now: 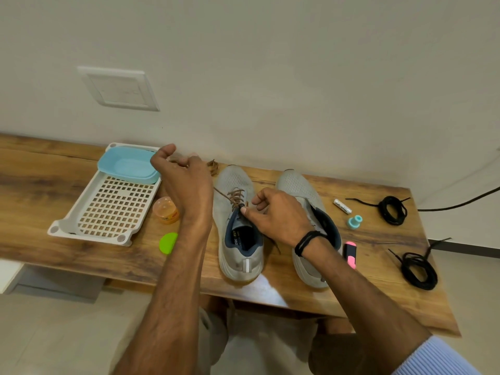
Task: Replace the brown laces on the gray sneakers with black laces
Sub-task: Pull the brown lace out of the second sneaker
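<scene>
Left hand [186,182] pinches brown lace [236,197] end, right hand [278,215] pins tongue of left sneaker [238,226], mid-tabletop [40,171]. Lace limp, light; grip near aglet. Black laces [392,211] coiled at right edge.

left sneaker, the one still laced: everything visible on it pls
The left sneaker is light gray mesh with a navy collar and lining, a pale thick sole and a reflective heel strip. It stands upright on the wooden table, toe toward the wall, heel toward the person. The brown lace remains threaded only through the lower eyelets. The right hand pinches at the tongue top; the left hand holds a loose lace end raised to the side.
</scene>
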Motion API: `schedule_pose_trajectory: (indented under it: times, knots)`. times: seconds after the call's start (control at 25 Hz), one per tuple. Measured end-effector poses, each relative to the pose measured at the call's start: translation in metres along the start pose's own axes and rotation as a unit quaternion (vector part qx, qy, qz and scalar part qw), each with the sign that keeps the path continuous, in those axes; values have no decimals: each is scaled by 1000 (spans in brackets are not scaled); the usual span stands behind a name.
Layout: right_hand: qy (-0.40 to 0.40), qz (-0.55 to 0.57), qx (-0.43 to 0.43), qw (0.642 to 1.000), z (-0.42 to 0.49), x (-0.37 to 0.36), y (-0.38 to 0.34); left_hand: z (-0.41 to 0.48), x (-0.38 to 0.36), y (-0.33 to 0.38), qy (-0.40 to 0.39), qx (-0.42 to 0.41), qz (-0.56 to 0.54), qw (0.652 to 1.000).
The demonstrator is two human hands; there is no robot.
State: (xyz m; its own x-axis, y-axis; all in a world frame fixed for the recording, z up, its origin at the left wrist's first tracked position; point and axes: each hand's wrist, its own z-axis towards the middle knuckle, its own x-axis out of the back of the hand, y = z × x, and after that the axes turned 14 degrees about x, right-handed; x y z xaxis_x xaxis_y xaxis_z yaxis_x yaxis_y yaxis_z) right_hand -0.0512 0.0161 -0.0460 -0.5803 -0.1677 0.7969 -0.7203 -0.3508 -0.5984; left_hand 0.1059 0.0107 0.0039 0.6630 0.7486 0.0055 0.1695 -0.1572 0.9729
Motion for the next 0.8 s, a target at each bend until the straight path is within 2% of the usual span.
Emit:
schedule_pose_trajectory:
  times: [0.08,0.12,0.16,0.24,0.32,0.36,0.44,0.64,0.8]
  knots:
    - [6,0,26,1000,-1,-1,-3,-1,2,-2,20,-36,129,991]
    - [3,0,43,999,-1,-2,-4,0,2,-4,9,-31,218,975]
    - [-7,-2,57,998,-2,-3,-5,2,2,-8,-19,-17,315,949]
    - [-41,-16,62,997,-4,-4,-6,4,3,-15,-124,30,465,876]
    - [-56,-36,48,997,-4,-5,-6,1,5,-21,-234,79,529,812]
    - [-61,-45,38,996,-4,-5,-6,-1,5,-23,-259,91,542,795]
    - [-69,-58,24,996,-4,-5,-8,-5,3,-26,-251,73,557,788]
    - [-34,-18,-22,999,-5,-9,-14,-12,1,-32,-142,10,576,805]
    - [-18,-1,-55,998,-9,-11,-13,-8,9,-32,-139,15,528,837]
